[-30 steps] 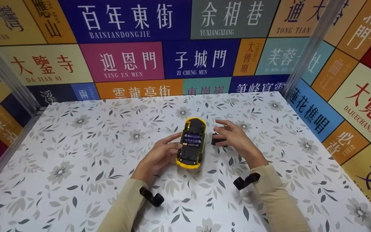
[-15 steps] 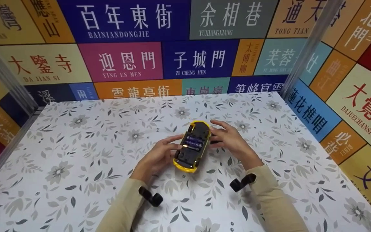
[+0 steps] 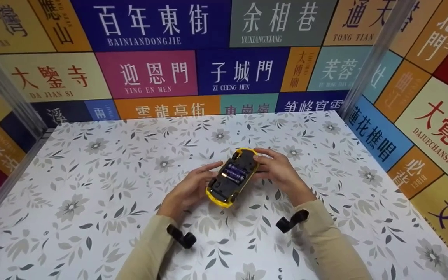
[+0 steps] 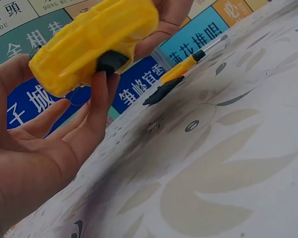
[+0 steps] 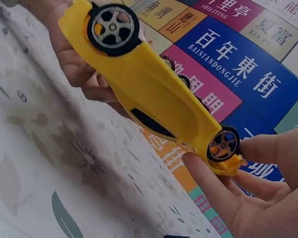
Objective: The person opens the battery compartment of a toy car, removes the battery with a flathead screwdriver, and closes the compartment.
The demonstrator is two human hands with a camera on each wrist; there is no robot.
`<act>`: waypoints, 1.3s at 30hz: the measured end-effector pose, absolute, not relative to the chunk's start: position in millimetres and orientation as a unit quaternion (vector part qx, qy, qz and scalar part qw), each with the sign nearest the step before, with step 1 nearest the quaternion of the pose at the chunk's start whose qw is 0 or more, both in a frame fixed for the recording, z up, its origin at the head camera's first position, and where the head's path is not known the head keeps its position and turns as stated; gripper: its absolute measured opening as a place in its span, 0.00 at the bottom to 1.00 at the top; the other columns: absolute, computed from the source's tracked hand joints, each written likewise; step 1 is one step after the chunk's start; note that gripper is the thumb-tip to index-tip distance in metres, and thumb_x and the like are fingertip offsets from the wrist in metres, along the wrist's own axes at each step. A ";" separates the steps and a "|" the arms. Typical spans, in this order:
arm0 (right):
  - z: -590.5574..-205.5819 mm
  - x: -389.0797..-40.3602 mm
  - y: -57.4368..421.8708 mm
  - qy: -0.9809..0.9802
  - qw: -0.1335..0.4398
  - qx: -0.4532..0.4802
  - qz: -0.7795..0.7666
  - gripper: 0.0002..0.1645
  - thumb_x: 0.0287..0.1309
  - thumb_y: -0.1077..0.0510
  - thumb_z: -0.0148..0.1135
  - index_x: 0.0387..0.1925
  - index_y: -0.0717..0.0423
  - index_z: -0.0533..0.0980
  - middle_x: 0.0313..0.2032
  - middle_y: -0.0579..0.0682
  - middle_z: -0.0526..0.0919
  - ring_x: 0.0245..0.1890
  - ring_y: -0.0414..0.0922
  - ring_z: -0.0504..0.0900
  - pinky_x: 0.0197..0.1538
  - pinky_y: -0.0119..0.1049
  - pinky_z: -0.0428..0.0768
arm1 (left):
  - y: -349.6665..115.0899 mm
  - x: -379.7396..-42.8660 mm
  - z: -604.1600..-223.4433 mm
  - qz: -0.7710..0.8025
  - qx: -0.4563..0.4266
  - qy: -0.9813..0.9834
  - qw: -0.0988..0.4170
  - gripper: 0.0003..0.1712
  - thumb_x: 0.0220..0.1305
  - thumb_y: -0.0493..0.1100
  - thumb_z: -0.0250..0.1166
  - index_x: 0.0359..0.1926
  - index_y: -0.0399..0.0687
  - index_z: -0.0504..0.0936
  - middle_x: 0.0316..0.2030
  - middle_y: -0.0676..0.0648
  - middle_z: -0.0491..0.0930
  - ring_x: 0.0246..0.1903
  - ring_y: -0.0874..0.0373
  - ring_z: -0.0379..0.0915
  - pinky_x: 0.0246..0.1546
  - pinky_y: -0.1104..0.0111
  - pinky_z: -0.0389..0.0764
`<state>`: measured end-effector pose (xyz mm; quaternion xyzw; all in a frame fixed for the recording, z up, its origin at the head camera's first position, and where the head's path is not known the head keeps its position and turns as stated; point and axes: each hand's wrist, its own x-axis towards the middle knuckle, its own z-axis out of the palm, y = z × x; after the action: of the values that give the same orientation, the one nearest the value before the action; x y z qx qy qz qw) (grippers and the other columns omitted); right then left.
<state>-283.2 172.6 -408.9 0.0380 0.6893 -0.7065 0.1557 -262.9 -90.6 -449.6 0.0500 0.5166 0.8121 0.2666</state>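
Observation:
A yellow toy car (image 3: pixel 226 188) is held upside down above the table, its black underside facing up. Purple batteries (image 3: pixel 235 174) lie in an uncovered compartment mid-underside. My left hand (image 3: pixel 187 190) grips the car on its left side, with fingertips under the yellow body (image 4: pixel 97 42) in the left wrist view. My right hand (image 3: pixel 280 177) pinches the far right end between thumb and fingers, close by a wheel (image 5: pixel 223 144) in the right wrist view. Beyond the car, a screwdriver with a yellow handle (image 4: pixel 180 69) and a flat black piece (image 4: pixel 163 91) lie on the table.
A white tablecloth (image 3: pixel 103 167) with grey leaves and flowers covers the table. Colourful sign panels (image 3: pixel 150 74) form walls at the back and sides. Black camera mounts (image 3: pixel 181 236) sit on both wrists.
My right hand has moved left from above the black thing on the table to the car's far end. The car has turned, its far end swinging right. My left hand keeps hold.

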 end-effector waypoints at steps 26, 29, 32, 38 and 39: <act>-402.3 -284.7 175.5 0.570 0.096 0.110 -0.808 0.35 0.75 0.58 0.49 0.78 0.53 0.53 0.72 0.58 0.64 0.61 0.53 0.79 0.57 0.41 0.86 | -89.7 -267.7 -443.6 0.875 -0.037 0.450 0.176 0.27 0.76 0.38 0.52 0.70 0.32 0.63 0.63 0.35 0.72 0.46 0.48 0.83 0.53 0.56 0.86; -402.3 -284.8 174.7 0.566 0.102 0.114 -0.810 0.35 0.75 0.59 0.48 0.78 0.52 0.52 0.73 0.58 0.64 0.67 0.55 0.73 0.57 0.41 0.85 | -88.4 -268.4 -443.9 0.878 -0.049 0.448 0.160 0.27 0.74 0.36 0.54 0.71 0.33 0.63 0.60 0.37 0.73 0.45 0.48 0.83 0.52 0.56 0.87; -402.6 -284.2 173.9 0.564 0.109 0.112 -0.811 0.34 0.74 0.60 0.48 0.77 0.53 0.53 0.73 0.59 0.63 0.67 0.56 0.73 0.57 0.41 0.86 | -87.8 -269.3 -445.4 0.876 -0.054 0.455 0.149 0.29 0.73 0.35 0.54 0.72 0.34 0.63 0.63 0.34 0.71 0.45 0.49 0.83 0.54 0.55 0.86; -403.7 -283.3 173.2 0.594 0.121 0.100 -0.789 0.32 0.74 0.60 0.47 0.76 0.53 0.56 0.71 0.59 0.65 0.61 0.52 0.78 0.58 0.41 0.85 | -88.2 -270.5 -447.1 0.869 -0.072 0.471 0.135 0.31 0.72 0.33 0.56 0.73 0.35 0.63 0.66 0.31 0.69 0.46 0.50 0.82 0.61 0.51 0.81; -404.0 -283.4 173.5 0.598 0.122 0.095 -0.787 0.32 0.75 0.60 0.47 0.76 0.53 0.55 0.72 0.59 0.65 0.60 0.51 0.78 0.59 0.41 0.84 | -88.3 -270.8 -447.1 0.869 -0.074 0.471 0.134 0.31 0.71 0.33 0.57 0.73 0.35 0.63 0.66 0.31 0.69 0.46 0.49 0.82 0.62 0.51 0.80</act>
<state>-283.4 173.5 -404.0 0.0947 0.5977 -0.7867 0.1223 -270.8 -88.3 -447.1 -0.0742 0.4711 0.8687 0.1337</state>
